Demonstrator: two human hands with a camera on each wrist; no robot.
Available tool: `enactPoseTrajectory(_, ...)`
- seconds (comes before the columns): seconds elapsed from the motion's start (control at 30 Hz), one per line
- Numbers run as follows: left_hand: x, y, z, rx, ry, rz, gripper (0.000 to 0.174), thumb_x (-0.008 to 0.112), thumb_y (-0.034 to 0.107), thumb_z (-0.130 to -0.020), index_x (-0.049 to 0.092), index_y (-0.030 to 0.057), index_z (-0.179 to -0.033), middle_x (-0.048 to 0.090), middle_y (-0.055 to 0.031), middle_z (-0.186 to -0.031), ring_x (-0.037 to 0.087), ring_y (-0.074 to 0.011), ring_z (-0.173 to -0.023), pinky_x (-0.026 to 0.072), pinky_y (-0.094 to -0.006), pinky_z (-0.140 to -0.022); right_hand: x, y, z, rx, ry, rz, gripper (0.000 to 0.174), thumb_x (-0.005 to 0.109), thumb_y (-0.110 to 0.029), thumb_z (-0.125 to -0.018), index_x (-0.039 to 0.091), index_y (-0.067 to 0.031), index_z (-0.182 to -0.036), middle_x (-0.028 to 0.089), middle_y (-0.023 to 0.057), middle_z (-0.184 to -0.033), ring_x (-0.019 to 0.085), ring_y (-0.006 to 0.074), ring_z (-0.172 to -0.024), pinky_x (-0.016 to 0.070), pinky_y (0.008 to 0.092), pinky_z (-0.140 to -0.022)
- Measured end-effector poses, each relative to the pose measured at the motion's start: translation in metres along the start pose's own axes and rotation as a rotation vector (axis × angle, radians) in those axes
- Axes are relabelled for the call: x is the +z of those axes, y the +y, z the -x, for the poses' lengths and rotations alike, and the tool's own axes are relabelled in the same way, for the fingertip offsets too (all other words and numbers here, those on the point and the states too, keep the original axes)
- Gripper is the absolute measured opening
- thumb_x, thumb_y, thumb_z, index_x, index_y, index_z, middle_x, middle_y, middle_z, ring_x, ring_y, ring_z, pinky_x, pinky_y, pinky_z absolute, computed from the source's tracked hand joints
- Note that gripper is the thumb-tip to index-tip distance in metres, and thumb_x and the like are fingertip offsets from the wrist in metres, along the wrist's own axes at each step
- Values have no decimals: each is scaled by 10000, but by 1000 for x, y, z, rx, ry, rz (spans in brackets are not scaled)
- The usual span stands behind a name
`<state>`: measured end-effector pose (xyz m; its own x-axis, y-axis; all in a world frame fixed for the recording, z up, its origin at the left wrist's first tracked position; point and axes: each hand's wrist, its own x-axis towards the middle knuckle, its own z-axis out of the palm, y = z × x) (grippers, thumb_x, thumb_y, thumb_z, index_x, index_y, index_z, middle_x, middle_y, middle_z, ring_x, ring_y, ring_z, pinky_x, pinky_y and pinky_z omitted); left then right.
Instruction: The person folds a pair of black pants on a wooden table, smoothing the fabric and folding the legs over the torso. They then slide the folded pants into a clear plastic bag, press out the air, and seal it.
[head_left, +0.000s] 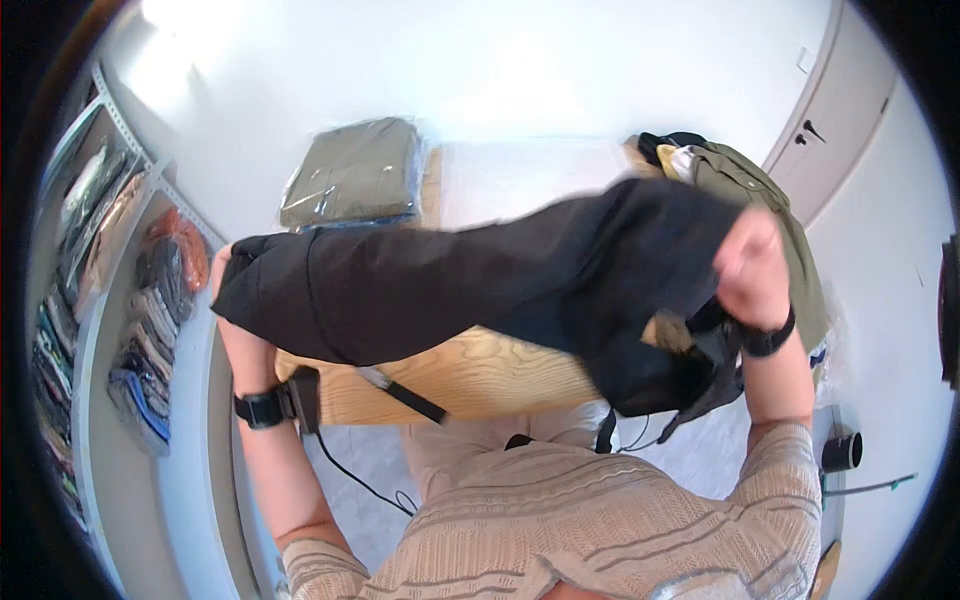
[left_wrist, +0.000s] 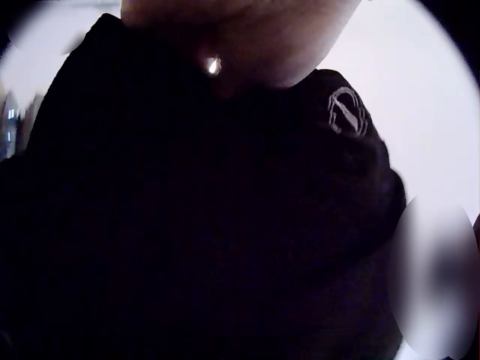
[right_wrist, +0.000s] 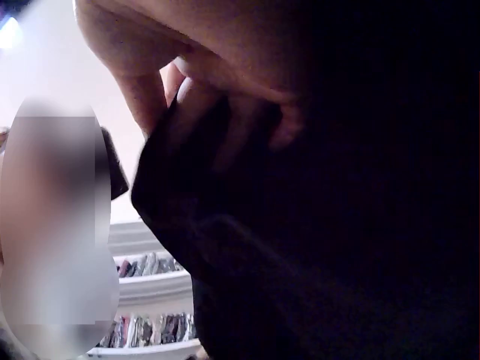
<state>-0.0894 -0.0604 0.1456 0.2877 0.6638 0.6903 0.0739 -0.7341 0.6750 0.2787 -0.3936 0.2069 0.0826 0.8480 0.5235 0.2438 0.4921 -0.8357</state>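
A black garment point(head_left: 430, 285) hangs stretched between my two hands above the wooden table point(head_left: 520, 365). My left hand point(head_left: 221, 268) holds its left end, with the fingers mostly hidden behind the cloth. A small light embroidered emblem point(left_wrist: 347, 111) shows on the dark fabric in the left wrist view. At the other end, my right hand point(head_left: 752, 268) grips the garment's edge, somewhat blurred in the head view. Curled fingers point(right_wrist: 236, 124) press into the cloth in the right wrist view. Loose folds droop below the right hand past the table's front edge.
A bagged olive garment point(head_left: 355, 170) lies at the table's back left, beside a clear plastic sheet point(head_left: 530, 175). An olive garment point(head_left: 745, 180) is heaped at the back right. Shelves point(head_left: 150, 240) of bagged clothes line the left. A black strap point(head_left: 415, 402) lies near the front edge.
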Motion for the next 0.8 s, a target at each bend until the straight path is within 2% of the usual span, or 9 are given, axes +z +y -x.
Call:
enactPoseTrajectory(0.13, -22, -47, 8, -295, -60, 125, 278, 523, -35, -880, 546, 56, -1142, 614, -50, -955, 597, -120, -858, 487, -251, -760, 65, 16, 31, 535, -445, 135, 201, 649, -172, -902, 707, -56, -1055, 718, 91, -974, 668, 130, -860, 513, 264, -758)
enactPoseTrajectory(0.27, -30, -99, 40, -353, -205, 71, 234, 522, -36, -892, 588, 62, -1094, 615, -15, -950, 577, -93, -867, 458, -218, -771, 82, 59, 60, 554, -889, 207, 270, 609, -204, -932, 651, -71, -1164, 667, 163, -1114, 644, 264, -1002, 498, 306, -837)
enactPoseTrajectory(0.37, -36, -100, 51, -457, -171, 122, 230, 528, -36, -885, 598, 64, -1081, 616, 1, -959, 572, -84, -864, 454, -217, -777, 59, 59, 65, 504, -674, 107, 197, 613, -161, -925, 679, -19, -1044, 708, 124, -999, 681, 194, -876, 528, 286, -755)
enactPoseTrajectory(0.43, -40, -94, 53, -503, -174, 112, 227, 523, -32, -896, 600, 54, -1092, 607, -21, -1018, 567, -113, -933, 446, -244, -831, 48, 59, 78, 628, -156, -197, 147, 628, -115, -906, 684, 5, -970, 714, 95, -920, 670, 141, -811, 529, 260, -707)
enactPoseTrajectory(0.5, -41, -95, 55, -274, -144, -207, 201, 506, -4, -933, 592, 39, -1110, 593, -54, -1058, 545, -150, -1030, 415, -287, -923, 40, 82, 81, 711, 165, 152, 182, 661, -100, -867, 664, 8, -1013, 691, 90, -947, 632, 134, -864, 505, 262, -777)
enactPoseTrajectory(0.57, -34, -51, 54, -153, -179, -454, 271, 507, 49, -952, 555, 33, -1217, 595, -88, -1151, 533, -177, -1138, 370, -299, -1009, 47, 114, 87, 586, 226, 433, 335, 704, -132, -828, 618, -1, -1124, 650, 108, -1108, 599, 181, -1034, 457, 305, -920)
enactPoseTrajectory(0.63, -30, -31, 58, -373, -142, 102, 420, 550, 89, -928, 492, 59, -1343, 555, -105, -1277, 468, -197, -1245, 301, -338, -1085, 65, 127, 96, 770, 189, 340, 476, 747, -163, -780, 575, -15, -1199, 576, 121, -1264, 506, 244, -1210, 374, 349, -1037)
enactPoseTrajectory(0.67, -31, -25, 60, -440, -254, 199, 567, 607, 174, -902, 407, 85, -1426, 457, -114, -1408, 414, -213, -1305, 285, -352, -1103, 73, 139, 104, 566, 107, 532, 511, 767, -167, -739, 582, -37, -1197, 546, 127, -1314, 445, 287, -1284, 327, 387, -1085)
enactPoseTrajectory(0.8, -17, -8, 67, -257, -572, -263, 741, 750, 182, -780, 392, 84, -1421, 356, -205, -1468, 334, -314, -1374, 267, -377, -1123, 101, 140, 106, 415, 27, 887, 394, 743, -120, -731, 639, -59, -1107, 553, 137, -1304, 418, 313, -1300, 314, 445, -1074)
